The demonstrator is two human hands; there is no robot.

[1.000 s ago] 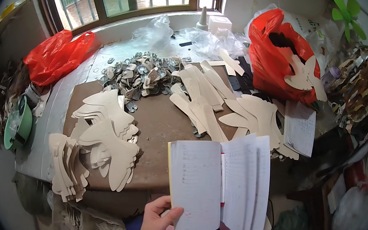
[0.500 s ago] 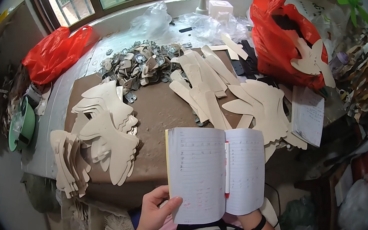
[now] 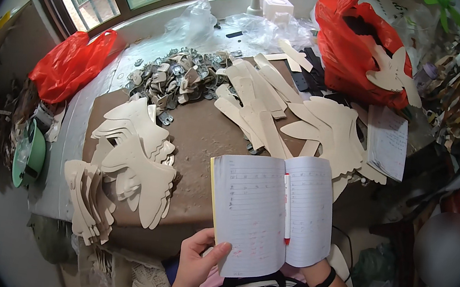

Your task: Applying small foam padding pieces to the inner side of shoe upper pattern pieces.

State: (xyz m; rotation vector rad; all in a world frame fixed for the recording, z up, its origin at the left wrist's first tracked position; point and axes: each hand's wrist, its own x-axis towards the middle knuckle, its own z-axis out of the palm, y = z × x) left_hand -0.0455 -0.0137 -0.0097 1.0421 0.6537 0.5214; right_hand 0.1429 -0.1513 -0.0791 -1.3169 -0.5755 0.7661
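Observation:
An open lined notebook (image 3: pixel 249 221) with handwriting on its pages is tilted up in front of me. My left hand (image 3: pixel 199 258) grips its lower left corner, thumb on the page and fingers behind. My right hand (image 3: pixel 316 269) goes behind the right page, where the notebook hides its fingers. A white pen (image 3: pixel 287 209) with a red tip lies along the fold between the pages. Beyond the notebook, cream wing-shaped cut pieces (image 3: pixel 331 128) are stacked on the right of the brown work mat (image 3: pixel 195 139). More such pieces (image 3: pixel 140 166) lie in stacks on the left.
Metal-and-cream clips (image 3: pixel 178 75) are heaped at the back, beside long cream strips (image 3: pixel 256 100). One red plastic bag (image 3: pixel 72 64) sits at the left, another (image 3: pixel 335 53) at the back right. A second written notebook (image 3: pixel 387 144) lies at the right. A green basin (image 3: pixel 33 158) stands far left.
The view has shifted very slightly. The notebook has risen a little in the picture, and both hands keep their places at it.

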